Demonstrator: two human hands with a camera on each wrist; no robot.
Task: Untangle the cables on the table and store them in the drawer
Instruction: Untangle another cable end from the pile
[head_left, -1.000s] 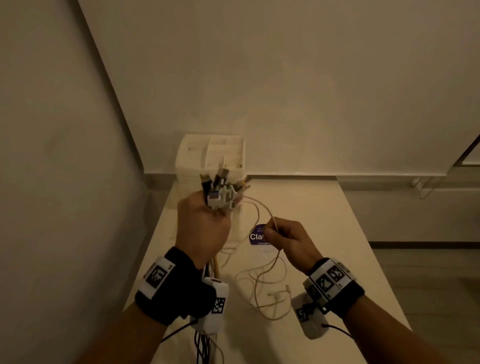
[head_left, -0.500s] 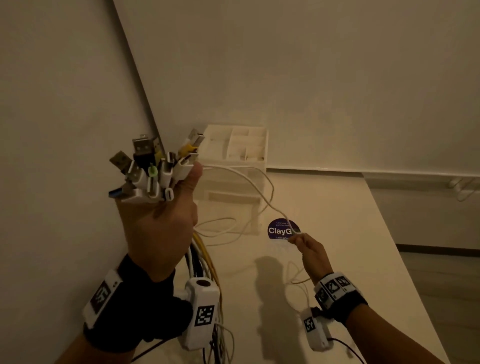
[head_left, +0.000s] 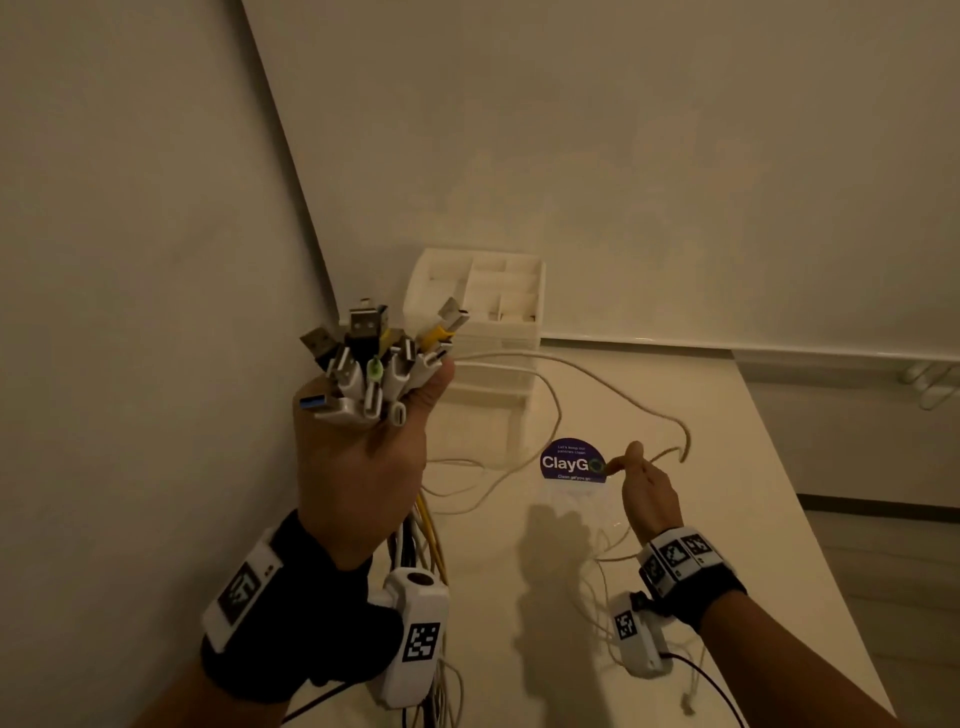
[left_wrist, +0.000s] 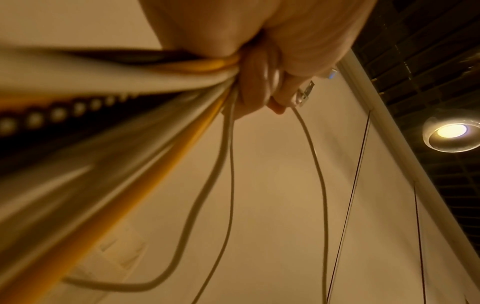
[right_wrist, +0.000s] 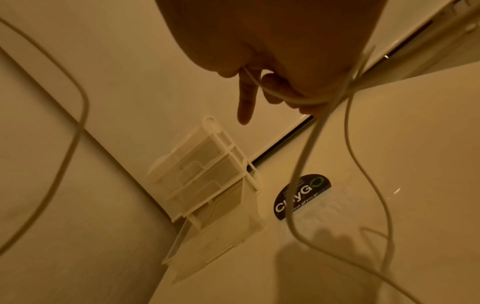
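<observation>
Head view: left hand (head_left: 358, 467) is raised at centre-left of the frame, fingers wrapped tight round a bundle of cables (head_left: 421, 540), with the plug ends (head_left: 376, 364) fanned out above the fist — USB-A, white USB-C types, one yellow, one blue-tipped. The cable lengths hang from under the fist down to the lower centre of the frame. One white cable (head_left: 524, 358) is led from the plug cluster rightward in an arc above the table (head_left: 779, 519) to the right hand (head_left: 647, 483), where it is pinched between thumb and curled fingers, right of centre. A purple sticker (head_left: 571, 462) lies on the table just left of that hand. The drawer unit (head_left: 472, 332) is seen at upper centre against the wall, behind the plugs; its top tray is divided into compartments. Loose white cable loops lie on the table between the two wrists. Left wrist view: the left hand (left_wrist: 262, 82) is seen clamped on the bundle (left_wrist: 155, 127) at top centre; white, yellow and black strands are blurred at left, thin white strands drop at centre. A ceiling lamp (left_wrist: 451, 133) is at right. Right wrist view: the right hand (right_wrist: 275, 67) is at top centre, index finger extended, remaining fingers curled round the white cable (right_wrist: 306, 152), which hangs in a loop at right. The drawer unit (right_wrist: 202, 170) is at centre with its bottom drawer (right_wrist: 215, 242) pulled open; the sticker (right_wrist: 301, 197) lies just right of it.
</observation>
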